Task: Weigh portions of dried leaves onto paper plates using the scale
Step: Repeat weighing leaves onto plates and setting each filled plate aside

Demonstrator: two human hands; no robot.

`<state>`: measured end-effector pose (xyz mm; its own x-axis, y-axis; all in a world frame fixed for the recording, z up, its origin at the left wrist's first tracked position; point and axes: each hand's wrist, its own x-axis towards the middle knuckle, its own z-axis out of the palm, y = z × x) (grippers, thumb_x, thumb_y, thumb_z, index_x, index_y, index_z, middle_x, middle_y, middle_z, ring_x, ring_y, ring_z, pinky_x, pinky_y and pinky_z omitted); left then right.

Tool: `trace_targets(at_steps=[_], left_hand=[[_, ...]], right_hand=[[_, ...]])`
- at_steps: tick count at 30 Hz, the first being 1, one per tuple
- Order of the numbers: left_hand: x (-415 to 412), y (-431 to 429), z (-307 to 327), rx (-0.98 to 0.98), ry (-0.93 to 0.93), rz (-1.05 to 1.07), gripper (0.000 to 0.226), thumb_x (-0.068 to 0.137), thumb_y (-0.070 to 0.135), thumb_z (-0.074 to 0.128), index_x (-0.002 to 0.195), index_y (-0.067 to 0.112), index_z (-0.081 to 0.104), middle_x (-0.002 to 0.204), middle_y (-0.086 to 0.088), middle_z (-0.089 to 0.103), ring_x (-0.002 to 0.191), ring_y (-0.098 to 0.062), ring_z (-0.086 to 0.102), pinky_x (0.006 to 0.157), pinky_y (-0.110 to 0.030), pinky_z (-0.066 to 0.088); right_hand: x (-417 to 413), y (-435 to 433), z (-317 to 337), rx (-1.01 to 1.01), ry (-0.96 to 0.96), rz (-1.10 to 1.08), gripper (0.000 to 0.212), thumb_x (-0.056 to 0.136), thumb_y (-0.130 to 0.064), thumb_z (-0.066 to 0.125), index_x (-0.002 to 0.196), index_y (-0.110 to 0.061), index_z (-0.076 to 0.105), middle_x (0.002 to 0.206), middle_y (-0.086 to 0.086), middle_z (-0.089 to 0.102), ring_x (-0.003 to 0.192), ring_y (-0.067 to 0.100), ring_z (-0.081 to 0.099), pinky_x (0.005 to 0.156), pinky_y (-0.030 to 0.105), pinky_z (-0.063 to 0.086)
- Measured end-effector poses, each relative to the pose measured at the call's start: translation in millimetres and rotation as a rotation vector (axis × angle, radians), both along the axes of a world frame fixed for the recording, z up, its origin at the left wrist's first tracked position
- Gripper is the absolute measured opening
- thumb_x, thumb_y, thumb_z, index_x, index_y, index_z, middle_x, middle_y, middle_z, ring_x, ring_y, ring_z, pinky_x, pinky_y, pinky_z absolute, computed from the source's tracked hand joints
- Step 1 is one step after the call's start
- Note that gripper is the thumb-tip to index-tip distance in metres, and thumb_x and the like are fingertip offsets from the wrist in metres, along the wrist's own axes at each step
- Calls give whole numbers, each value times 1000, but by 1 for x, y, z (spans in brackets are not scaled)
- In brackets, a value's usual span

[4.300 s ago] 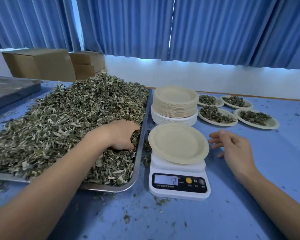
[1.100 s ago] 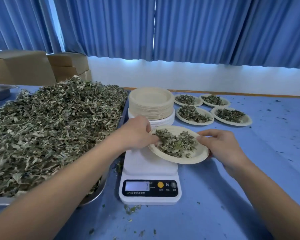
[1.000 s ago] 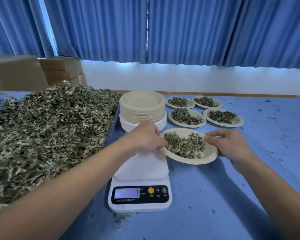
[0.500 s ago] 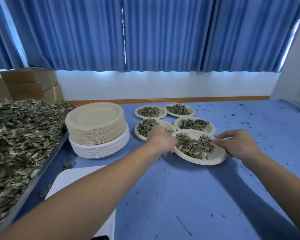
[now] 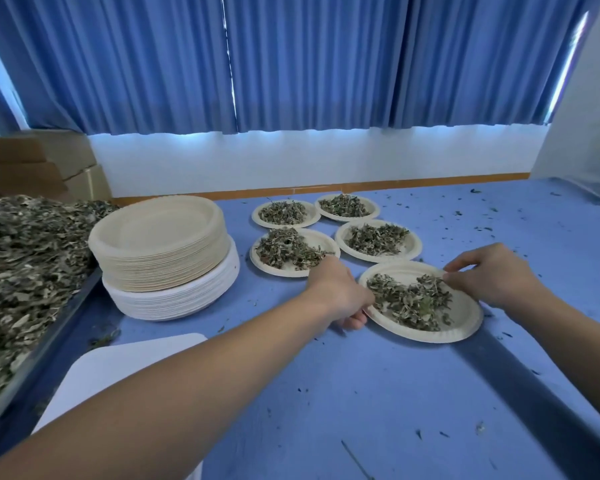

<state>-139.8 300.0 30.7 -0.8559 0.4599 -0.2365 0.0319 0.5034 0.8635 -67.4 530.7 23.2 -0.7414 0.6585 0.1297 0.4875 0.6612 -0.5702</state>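
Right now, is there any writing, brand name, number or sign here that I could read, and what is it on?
No text can be read in this view.
Scale: only its white top shows; its display is out of view.
Cardboard boxes: no print shows.
Stacked paper plates and the nearest plate of leaves: blank.

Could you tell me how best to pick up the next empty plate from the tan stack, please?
Probably pinch the top plate by its exposed rim at the near right, coming in from that side; the leaf tray crowds its left.
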Motion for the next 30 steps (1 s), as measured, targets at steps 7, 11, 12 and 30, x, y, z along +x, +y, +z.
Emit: trace_targets(at_steps=[7, 11, 12, 30], left_hand=[[10, -7, 4, 120, -64, 29, 27, 96, 1, 62, 119, -1, 48, 66, -13, 64, 70, -30, 69, 76, -43, 63], [9, -44, 17, 161, 73, 37, 7, 94, 1, 59, 100, 2, 64, 70, -9, 63, 69, -26, 71, 67, -42, 64], [9, -55, 23, 179, 135, 31, 8, 93, 1, 60, 91, 6, 66, 72, -8, 65, 71, -26, 73, 64, -40, 63], [-55, -295, 64, -493, 1011, -160, 26, 103, 35, 54, 108, 20, 75, 107, 3, 71, 98, -25, 63, 89, -43, 49]], right_hand=[[5, -19, 8, 119, -29, -108, 7, 90, -24, 67, 87, -23, 73, 87, 3, 72, 76, 24, 64, 63, 31, 51], [9, -74, 19, 315, 136, 56, 16, 94, -25, 62, 105, -24, 72, 110, 3, 70, 85, 28, 64, 75, 39, 54], [9, -94, 22, 320, 171, 145, 15, 94, -25, 62, 104, -25, 73, 108, 1, 70, 86, 27, 65, 77, 40, 55], [-86, -320, 85, 783, 128, 873, 35, 105, -43, 46, 109, -26, 76, 121, -10, 70, 116, 18, 59, 98, 42, 43]])
